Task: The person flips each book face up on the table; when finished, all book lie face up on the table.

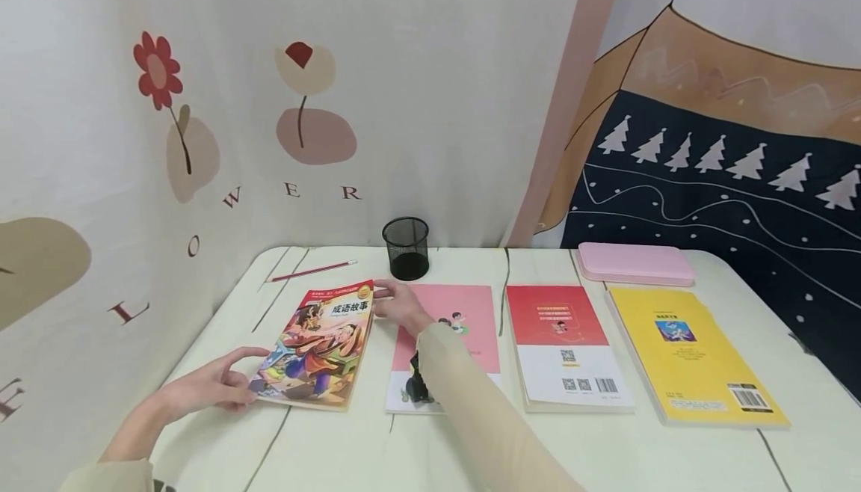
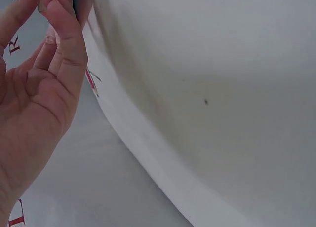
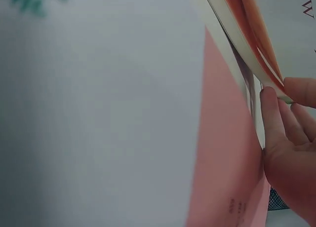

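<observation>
A colourful storybook [image 1: 316,350] with a red top band lies tilted at the left of the table, its front cover up. At its lower left corner my left hand [image 1: 205,385] pinches the edge, the thumb and fingers at the corner. My right hand [image 1: 403,306] grips the upper right corner; in the right wrist view the thumb is on one face of the storybook [image 3: 249,34] and the fingers are on the other. Under my right forearm is a pink and white book [image 1: 471,299], partly hidden by the sleeve.
To the right lie a red and white book [image 1: 561,350] and a yellow book [image 1: 699,357], both back cover up. A pink case [image 1: 635,262] sits at the back right. A black mesh pen holder [image 1: 406,253] stands at the back, with a red pencil [image 1: 312,271] left of it.
</observation>
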Tool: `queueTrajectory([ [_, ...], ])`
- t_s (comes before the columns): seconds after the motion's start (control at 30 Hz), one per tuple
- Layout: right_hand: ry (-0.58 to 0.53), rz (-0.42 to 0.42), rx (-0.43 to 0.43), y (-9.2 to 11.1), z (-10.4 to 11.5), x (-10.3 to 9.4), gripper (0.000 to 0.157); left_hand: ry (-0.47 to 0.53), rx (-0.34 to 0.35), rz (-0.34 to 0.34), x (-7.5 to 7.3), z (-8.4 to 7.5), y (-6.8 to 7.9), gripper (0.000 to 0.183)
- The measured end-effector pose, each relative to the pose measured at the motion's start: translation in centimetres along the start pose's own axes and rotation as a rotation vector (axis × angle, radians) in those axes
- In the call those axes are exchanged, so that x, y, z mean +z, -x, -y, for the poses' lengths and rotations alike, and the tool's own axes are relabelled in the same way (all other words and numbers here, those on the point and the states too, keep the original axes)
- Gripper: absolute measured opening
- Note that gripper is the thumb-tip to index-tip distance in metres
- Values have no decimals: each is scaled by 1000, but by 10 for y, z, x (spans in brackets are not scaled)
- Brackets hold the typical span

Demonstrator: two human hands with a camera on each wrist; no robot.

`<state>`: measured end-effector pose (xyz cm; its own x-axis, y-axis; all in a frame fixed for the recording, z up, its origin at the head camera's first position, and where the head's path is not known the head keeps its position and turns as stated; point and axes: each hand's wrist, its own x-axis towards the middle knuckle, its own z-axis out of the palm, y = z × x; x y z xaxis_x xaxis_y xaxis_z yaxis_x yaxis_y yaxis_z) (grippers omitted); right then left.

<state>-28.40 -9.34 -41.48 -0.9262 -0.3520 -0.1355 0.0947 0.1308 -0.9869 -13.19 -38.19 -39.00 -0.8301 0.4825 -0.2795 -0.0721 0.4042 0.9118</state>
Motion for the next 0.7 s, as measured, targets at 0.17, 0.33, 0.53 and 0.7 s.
queueTrajectory([
  [0.17,-1,81,51,2,2,0,61,-10,-21,-21,-2,2,-1,63],
  [0.33,-15,164,72,3,3,-2,67,-16,-54,-36,-1,3,-1,66],
  [0.53,19,210,100,3,6,-6,65,-90,-132,-48,-1,-1,-2,70],
  [0.7,100,220,82,5,12,-14,61,-243,-185,-154,3,-11,-6,64],
])
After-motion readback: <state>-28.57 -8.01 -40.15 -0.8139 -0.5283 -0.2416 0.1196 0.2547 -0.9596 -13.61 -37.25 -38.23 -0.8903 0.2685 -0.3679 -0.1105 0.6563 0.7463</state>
